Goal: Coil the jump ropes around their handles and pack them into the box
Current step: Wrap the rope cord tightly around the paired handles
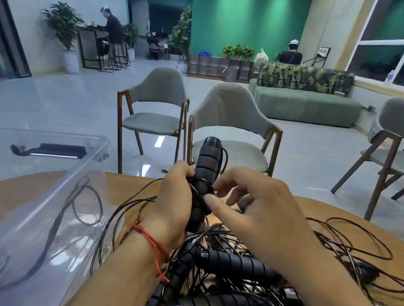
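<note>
**Handle held upright over the rope pile**

The left hand [173,200], with a red string bracelet [153,243] at the wrist, grips a black ribbed jump rope handle [206,163] round its lower half and holds it upright above the near middle of the wooden table [315,208]. The right hand [260,209] comes in from the right. Its thumb and forefinger pinch the thin black cord [200,193] against the handle's middle, and its other fingers are loosely curled.

Below both wrists, at the near edge, lies a tangled pile of jump ropes [233,264], black handles and cords crossing one another, with loose loops trailing to the right.

The clear plastic box [38,212] stands on the left of the table, just beside the left forearm. It holds one black handle [60,149] at its far end and some cord loops.

Two grey chairs [232,121] stand beyond the table's far edge.
</note>
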`<state>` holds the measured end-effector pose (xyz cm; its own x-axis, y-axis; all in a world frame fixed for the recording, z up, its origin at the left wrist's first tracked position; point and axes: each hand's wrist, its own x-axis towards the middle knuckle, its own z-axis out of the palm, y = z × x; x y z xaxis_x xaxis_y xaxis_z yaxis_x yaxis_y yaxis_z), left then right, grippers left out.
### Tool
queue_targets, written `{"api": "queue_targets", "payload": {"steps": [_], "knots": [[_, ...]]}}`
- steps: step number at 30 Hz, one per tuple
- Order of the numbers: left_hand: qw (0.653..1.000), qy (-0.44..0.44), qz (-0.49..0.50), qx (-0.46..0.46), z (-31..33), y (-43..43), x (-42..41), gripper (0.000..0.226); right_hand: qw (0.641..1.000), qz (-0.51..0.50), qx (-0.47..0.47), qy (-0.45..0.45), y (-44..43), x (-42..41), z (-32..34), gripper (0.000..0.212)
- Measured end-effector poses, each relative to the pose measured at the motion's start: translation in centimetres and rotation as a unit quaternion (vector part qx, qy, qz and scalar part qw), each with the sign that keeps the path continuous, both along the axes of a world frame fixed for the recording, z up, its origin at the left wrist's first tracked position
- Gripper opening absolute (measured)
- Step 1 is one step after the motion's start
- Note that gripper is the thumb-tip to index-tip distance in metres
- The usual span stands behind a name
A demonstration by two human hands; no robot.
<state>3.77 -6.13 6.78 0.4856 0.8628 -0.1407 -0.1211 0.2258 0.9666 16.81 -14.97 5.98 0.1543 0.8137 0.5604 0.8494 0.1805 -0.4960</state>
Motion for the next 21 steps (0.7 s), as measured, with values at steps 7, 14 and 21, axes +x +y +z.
{"api": "queue_targets", "payload": {"steps": [7, 14, 21], "knots": [[1.0, 0.017, -0.009, -0.008, -0.2, 0.5, 0.0, 0.039, 0.999, 0.029, -0.012, 0.025, 0.0, -0.4, -0.2, 0.017], [0.998, -0.011, -0.056, 0.016, -0.7, 0.6, -0.3, 0.039, 0.998, 0.064, 0.023, -0.007, 0.1, 0.0, -0.2, 0.008], [0.935, 0.053, -0.3, 0.184, -1.2, 0.4, -0.8, 0.038, 0.978, 0.0, 0.147, 0.147, -0.5, 4.5, 1.6, 0.035]]}}
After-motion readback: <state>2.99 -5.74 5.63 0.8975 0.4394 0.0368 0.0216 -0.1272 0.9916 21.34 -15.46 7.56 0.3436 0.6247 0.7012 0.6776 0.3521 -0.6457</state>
